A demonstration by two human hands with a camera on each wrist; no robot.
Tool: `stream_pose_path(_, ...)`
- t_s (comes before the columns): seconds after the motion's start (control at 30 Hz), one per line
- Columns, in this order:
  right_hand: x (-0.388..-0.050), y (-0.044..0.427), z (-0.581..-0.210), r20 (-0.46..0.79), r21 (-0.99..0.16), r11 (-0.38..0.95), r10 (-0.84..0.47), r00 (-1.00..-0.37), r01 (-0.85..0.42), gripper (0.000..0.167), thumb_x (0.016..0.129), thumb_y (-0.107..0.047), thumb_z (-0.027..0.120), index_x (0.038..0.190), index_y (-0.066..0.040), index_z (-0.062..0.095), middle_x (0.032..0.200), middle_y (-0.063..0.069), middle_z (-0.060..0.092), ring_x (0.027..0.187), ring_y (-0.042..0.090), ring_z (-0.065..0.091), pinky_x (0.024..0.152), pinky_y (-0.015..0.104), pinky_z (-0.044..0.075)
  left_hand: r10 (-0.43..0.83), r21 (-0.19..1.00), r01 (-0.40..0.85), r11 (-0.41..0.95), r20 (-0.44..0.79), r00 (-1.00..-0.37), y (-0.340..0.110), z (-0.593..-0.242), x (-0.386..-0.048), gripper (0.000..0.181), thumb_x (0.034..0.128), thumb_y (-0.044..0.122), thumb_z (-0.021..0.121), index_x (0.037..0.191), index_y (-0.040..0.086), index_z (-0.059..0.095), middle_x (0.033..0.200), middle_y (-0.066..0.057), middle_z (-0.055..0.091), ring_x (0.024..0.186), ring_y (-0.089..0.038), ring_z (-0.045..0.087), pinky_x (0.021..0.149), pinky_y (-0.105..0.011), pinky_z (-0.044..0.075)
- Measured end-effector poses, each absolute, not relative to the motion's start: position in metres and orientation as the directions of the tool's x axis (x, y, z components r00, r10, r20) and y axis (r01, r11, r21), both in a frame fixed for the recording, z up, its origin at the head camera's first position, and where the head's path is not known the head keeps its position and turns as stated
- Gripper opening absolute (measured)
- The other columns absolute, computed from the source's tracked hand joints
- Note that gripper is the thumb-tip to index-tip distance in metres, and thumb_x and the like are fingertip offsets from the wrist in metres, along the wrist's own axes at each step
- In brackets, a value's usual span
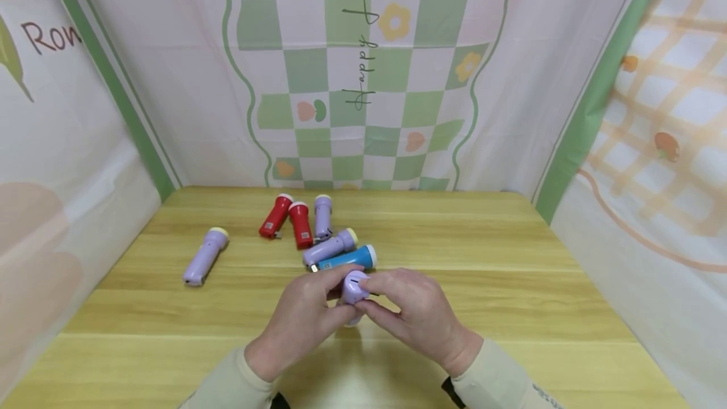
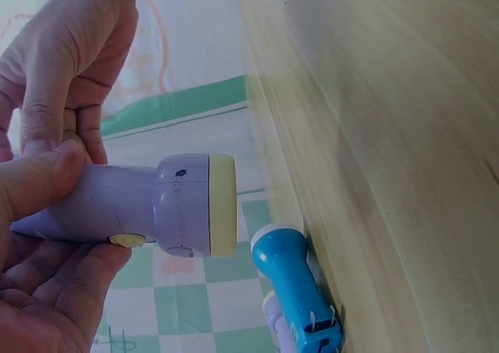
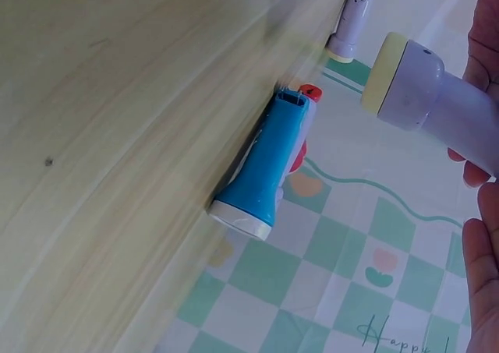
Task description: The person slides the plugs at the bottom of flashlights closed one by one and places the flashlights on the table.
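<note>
A purple flashlight [image 1: 353,288] with a pale yellow lens rim is held up between both hands, its tail end toward the head camera and its lens pointing down. My left hand [image 1: 307,308] grips its body from the left, thumb and fingers round it. From the right, my right hand [image 1: 417,311] pinches the tail end with thumb and forefinger. In the left wrist view, a small yellow switch shows on the flashlight [image 2: 117,201] beside a left fingertip. The right wrist view shows its head, but the tail is out of frame there.
Just beyond the hands lie a blue flashlight [image 1: 354,259] and a purple one [image 1: 331,247]. Two red flashlights [image 1: 276,215] and another purple one [image 1: 323,214] lie farther back. A separate purple flashlight [image 1: 206,257] is on the left of the wooden table [image 1: 511,308]. Patterned cloth surrounds it.
</note>
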State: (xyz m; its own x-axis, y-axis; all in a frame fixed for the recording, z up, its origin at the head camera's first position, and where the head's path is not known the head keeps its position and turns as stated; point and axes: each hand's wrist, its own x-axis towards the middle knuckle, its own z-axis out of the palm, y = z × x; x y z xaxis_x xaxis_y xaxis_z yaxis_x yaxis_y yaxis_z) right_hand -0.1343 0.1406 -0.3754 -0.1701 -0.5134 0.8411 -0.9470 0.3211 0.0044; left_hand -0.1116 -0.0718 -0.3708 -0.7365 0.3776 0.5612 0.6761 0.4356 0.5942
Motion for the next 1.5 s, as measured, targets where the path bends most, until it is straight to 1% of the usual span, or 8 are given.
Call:
stream_pose_path(0.23, -0.1336, 0.1404, -0.3752, 0.843, 0.014, 0.323, -0.513, -0.163, -0.946, 0.025, 0.1, -0.028, 0.072, 0.115, -0.008, 0.072, 0.103, 0.0, 0.077, 0.086, 0.01, 0.073, 0.076, 0.026, 0.061, 0.378, 0.596, 0.672, 0.439, 0.556, -0.74, -0.0715, -0.371, -0.1109, 0.039, 0.0834, 0.009, 0.087, 0.119, 0.016, 0.072, 0.103, 0.007, 0.076, 0.093, -0.002, 0.071, 0.081, -0.017, 0.059)
stream_pose_path(0.4, -0.1329, 0.1406, -0.3747, 0.84, 0.016, 0.321, -0.517, -0.161, -0.947, 0.026, 0.1, -0.028, 0.072, 0.117, -0.007, 0.072, 0.105, 0.0, 0.077, 0.087, 0.011, 0.074, 0.076, 0.026, 0.061, 0.373, 0.603, 0.669, 0.434, 0.555, -0.743, -0.0717, -0.3719, -0.1106, 0.04, 0.0831, 0.007, 0.087, 0.12, 0.015, 0.073, 0.105, 0.006, 0.077, 0.094, -0.004, 0.072, 0.08, -0.018, 0.06)
stream_pose_path(0.67, -0.1316, 0.1418, -0.3736, 0.838, 0.004, 0.321, -0.518, -0.172, -0.947, 0.027, 0.1, -0.027, 0.072, 0.118, -0.007, 0.073, 0.107, 0.0, 0.077, 0.088, 0.01, 0.073, 0.078, 0.024, 0.06, 0.379, 0.605, 0.666, 0.437, 0.547, -0.746, -0.072, -0.3708, -0.1104, 0.037, 0.0859, 0.009, 0.085, 0.12, 0.016, 0.072, 0.105, 0.007, 0.077, 0.094, -0.003, 0.071, 0.08, -0.018, 0.06)
stream_pose_path(0.97, -0.1304, 0.1418, -0.3732, 0.83, 0.003, 0.32, -0.529, -0.176, -0.947, 0.025, 0.102, -0.025, 0.07, 0.121, -0.009, 0.073, 0.111, -0.001, 0.077, 0.09, 0.011, 0.074, 0.079, 0.025, 0.06, 0.388, 0.606, 0.67, 0.429, 0.546, -0.742, -0.0718, -0.3698, -0.1101, 0.037, 0.0843, 0.006, 0.085, 0.117, 0.018, 0.072, 0.103, 0.007, 0.076, 0.093, -0.003, 0.071, 0.079, -0.018, 0.06)
stream_pose_path(1.3, -0.1306, 0.1417, -0.3721, 0.833, 0.012, 0.323, -0.527, -0.169, -0.946, 0.027, 0.101, -0.023, 0.072, 0.122, -0.007, 0.073, 0.111, 0.001, 0.077, 0.093, 0.012, 0.075, 0.082, 0.025, 0.061, 0.388, 0.598, 0.674, 0.434, 0.551, -0.739, -0.0716, -0.3694, -0.1103, 0.038, 0.0839, 0.006, 0.085, 0.119, 0.016, 0.072, 0.105, 0.005, 0.077, 0.094, -0.004, 0.071, 0.08, -0.016, 0.059)
stream_pose_path(1.5, -0.1303, 0.1418, -0.3725, 0.828, 0.018, 0.332, -0.533, -0.172, -0.943, 0.028, 0.102, -0.025, 0.069, 0.124, -0.008, 0.073, 0.111, 0.001, 0.077, 0.093, 0.013, 0.075, 0.082, 0.026, 0.061, 0.39, 0.584, 0.684, 0.436, 0.563, -0.729, -0.0723, -0.3716, -0.1113, 0.04, 0.0829, 0.005, 0.085, 0.119, 0.015, 0.072, 0.105, 0.005, 0.077, 0.092, -0.004, 0.071, 0.079, -0.018, 0.06)
